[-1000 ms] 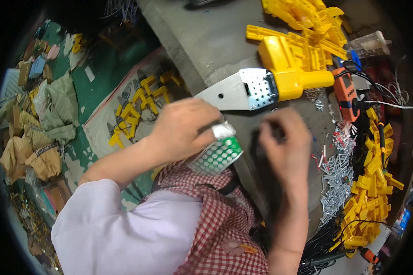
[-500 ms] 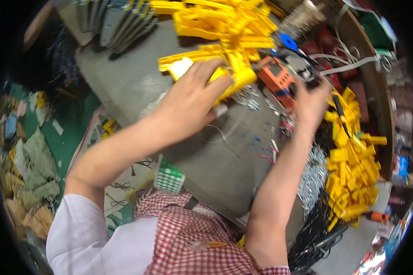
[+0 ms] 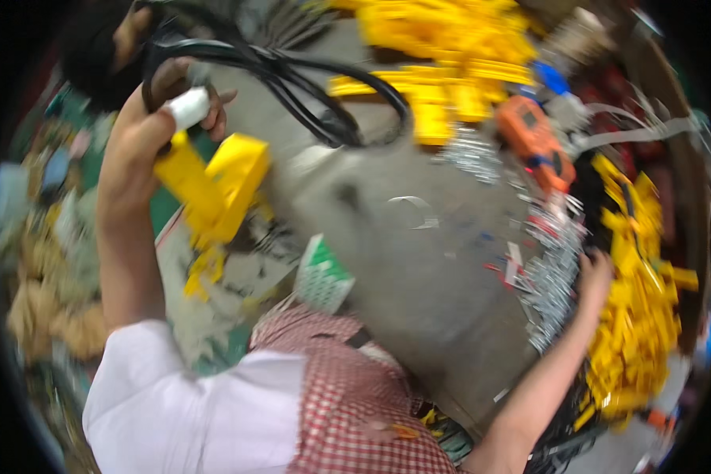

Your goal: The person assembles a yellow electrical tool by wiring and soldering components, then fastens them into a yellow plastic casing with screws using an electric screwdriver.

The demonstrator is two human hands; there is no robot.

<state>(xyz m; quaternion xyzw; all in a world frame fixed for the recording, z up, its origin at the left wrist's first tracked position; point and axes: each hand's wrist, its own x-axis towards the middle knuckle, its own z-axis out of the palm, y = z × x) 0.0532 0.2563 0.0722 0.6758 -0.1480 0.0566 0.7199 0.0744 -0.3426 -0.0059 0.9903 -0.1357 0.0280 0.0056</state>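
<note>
1 small green-and-white box [image 3: 322, 274] sits tilted at the near edge of the grey worktable [image 3: 387, 261], just above the checked apron; its white face carries a fine dotted grid (too blurred to tell more). On the floor to the left lie crumpled brown and pale packing scraps [image 3: 35, 300], blurred. No signs or screens show.

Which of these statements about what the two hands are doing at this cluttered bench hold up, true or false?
1. The left hand holds a yellow tool with a white end, lifted off the grey bench. True.
2. The right hand holds the orange device. False: it reaches into the metal pins, apart from that device.
3. A black cable loops across the bench top. True.
4. The yellow parts on the right are blue. False: yellow.
</note>
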